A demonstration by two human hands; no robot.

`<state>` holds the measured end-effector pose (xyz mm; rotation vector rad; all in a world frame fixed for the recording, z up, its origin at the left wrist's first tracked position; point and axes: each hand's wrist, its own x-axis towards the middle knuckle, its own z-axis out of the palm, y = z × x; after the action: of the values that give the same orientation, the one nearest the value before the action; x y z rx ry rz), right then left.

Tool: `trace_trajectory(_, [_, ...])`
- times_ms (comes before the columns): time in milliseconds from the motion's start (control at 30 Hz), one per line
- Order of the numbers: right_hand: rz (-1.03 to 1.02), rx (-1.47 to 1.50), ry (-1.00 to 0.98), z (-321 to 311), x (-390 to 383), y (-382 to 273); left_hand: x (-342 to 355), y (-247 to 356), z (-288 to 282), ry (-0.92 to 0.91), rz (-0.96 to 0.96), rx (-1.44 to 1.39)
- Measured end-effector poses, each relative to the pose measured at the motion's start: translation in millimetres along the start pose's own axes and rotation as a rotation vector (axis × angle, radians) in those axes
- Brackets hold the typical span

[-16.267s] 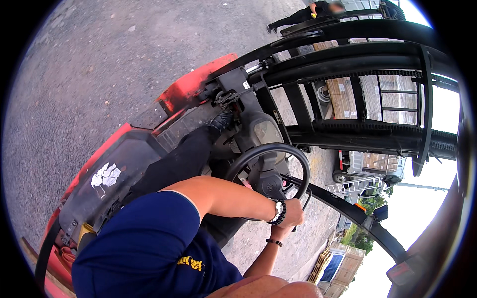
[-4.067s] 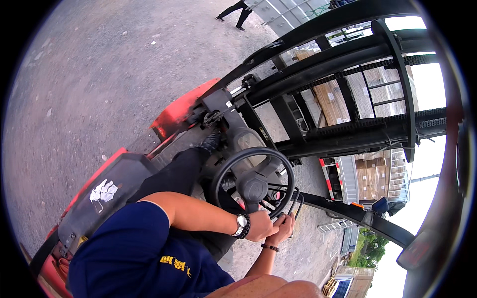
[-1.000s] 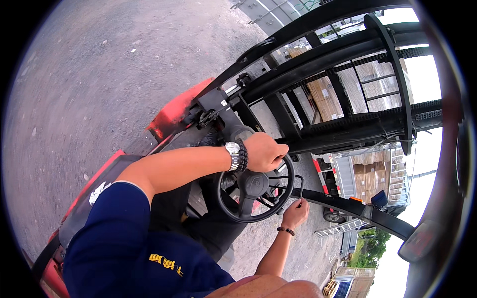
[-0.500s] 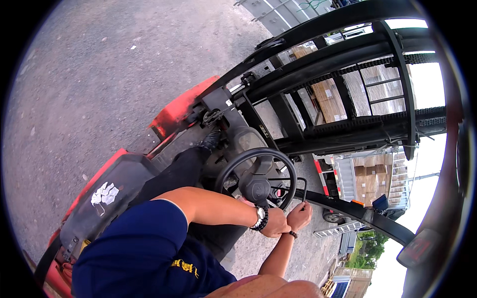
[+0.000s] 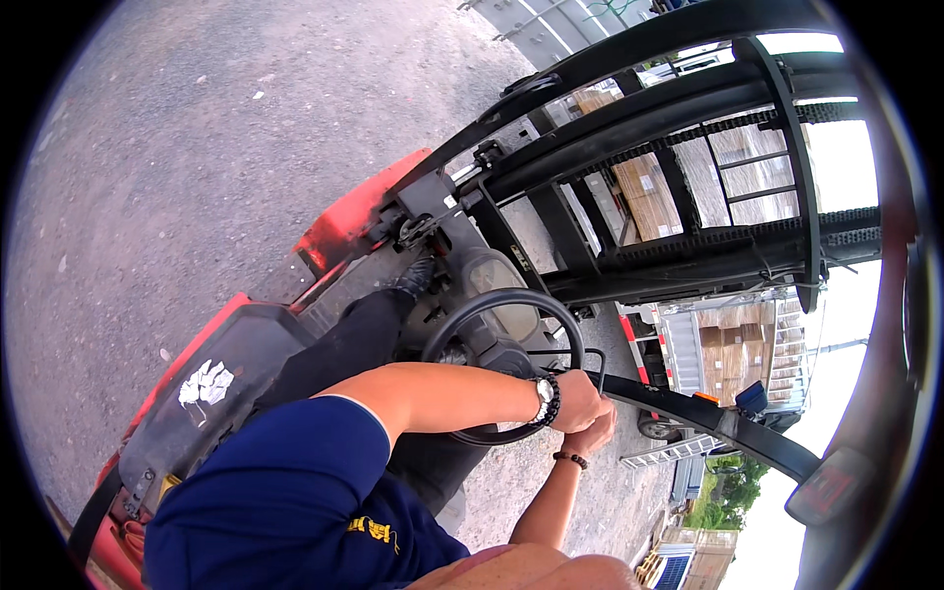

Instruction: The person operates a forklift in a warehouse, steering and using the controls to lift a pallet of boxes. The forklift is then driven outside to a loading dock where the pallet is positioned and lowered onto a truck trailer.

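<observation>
I sit in a red and black forklift. My left hand (image 5: 578, 400), with a watch and dark bracelet at its wrist, is closed at the right rim of the black steering wheel (image 5: 462, 317). Just below it, my right hand (image 5: 594, 433), with a beaded bracelet, is closed around the lower end of a thin black lever (image 5: 599, 362). The left hand partly covers the right one, and the two look close to touching. My dark shoe (image 5: 417, 276) rests on the floor by the pedals.
Ahead stands the black mast (image 5: 678, 265), with stacked cartons (image 5: 649, 197) seen through it. A truck bed loaded with cartons (image 5: 736, 344) and a ladder (image 5: 671, 453) are to the right. Gravel ground (image 5: 216, 147) lies left. Crumpled white paper (image 5: 206, 383) lies on the dark fender.
My left hand has moved up and right along the wheel's rim, and the wheel has turned with it. My right hand has stayed nearly in place at the lever.
</observation>
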<state>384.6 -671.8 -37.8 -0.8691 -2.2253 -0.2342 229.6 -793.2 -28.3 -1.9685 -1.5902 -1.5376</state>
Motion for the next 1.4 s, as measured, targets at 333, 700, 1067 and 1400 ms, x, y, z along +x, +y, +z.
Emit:
trace_trajectory(333, [0.104, -0.063, -0.048, -5, 6, -21, 24, -18, -19, -0.029, -0.059, 0.017])
trace_trajectory(700, [0.070, 0.020, 0.044, 1, 0, -13, 25, -17, -18, -0.048, -0.058, 0.018])
trace_trajectory(1067, [0.022, -0.034, 0.020, -2, -3, -23, 38, -40, -58, 0.027, -0.157, 0.108])
trace_trajectory(1400, [0.039, -0.069, -0.005, -4, -3, -20, 32, -57, -97, 0.180, -0.161, 0.112])
